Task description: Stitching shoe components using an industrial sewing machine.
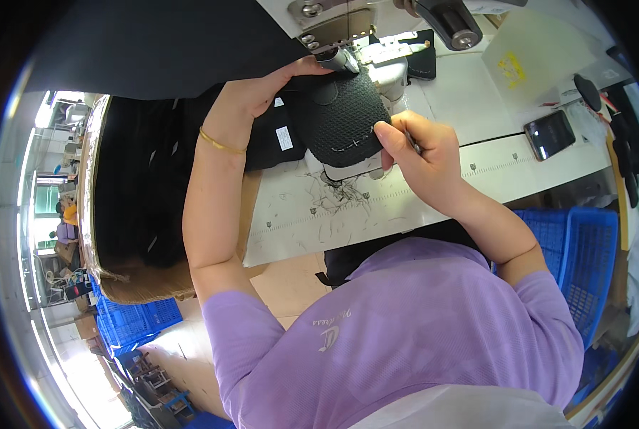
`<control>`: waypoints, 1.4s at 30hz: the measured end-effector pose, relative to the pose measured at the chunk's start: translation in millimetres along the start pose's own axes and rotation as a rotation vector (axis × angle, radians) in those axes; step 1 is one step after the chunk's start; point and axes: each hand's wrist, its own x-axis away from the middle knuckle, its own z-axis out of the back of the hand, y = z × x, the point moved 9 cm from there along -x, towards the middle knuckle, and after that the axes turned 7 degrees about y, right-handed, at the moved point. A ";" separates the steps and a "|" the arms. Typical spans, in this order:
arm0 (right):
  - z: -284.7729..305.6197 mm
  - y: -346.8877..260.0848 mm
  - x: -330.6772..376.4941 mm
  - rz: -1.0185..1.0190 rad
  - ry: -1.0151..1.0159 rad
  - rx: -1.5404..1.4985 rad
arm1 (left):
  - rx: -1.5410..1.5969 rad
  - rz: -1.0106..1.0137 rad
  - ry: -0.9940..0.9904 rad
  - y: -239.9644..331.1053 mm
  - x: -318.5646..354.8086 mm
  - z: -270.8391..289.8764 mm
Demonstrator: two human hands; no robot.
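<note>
White worktable [287,239]: ran beneath the presser foot [349,63] and out toward you, a ruled scale along its near part.
Thread scraps [337,193]: lay loose on the near side of the presser foot.
Dark phone [550,135]: sat well to the right of the presser foot.
Labelled black cloth [273,143]: lay left of the presser foot, on your near side.
Black mesh piece [344,118]: one, rounded at its near corners; its far edge met the presser foot, and the rest reached from there toward you.
Long axis: seemed to run from the presser foot toward your body, slightly slanted; the lengths were close, so this was a judgement.
Left hand [280,79]: the nearer of the two, its fingertips just left of the presser foot by the piece's far edge; thumb spread away, any grip hidden, so you could not tell.
Right hand [428,151]: farther off, on the near right of the presser foot; thumb and fingers closed on the piece's right edge, which lay to their left.
</note>
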 end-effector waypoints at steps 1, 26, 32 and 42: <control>1.1 -1.7 -0.8 0.000 0.000 -0.001 | -0.001 0.001 0.000 -8.8 -0.1 -1.4; -14.6 15.0 -25.2 -0.212 -0.045 -0.052 | -1.060 -1.444 0.774 10.3 98.3 -48.0; -10.7 13.4 -26.7 -0.200 -0.003 -0.060 | -1.094 -1.391 0.820 20.8 106.4 -55.7; -8.8 9.3 -27.0 -0.216 0.008 -0.115 | -1.279 -1.178 0.803 51.7 114.5 -82.4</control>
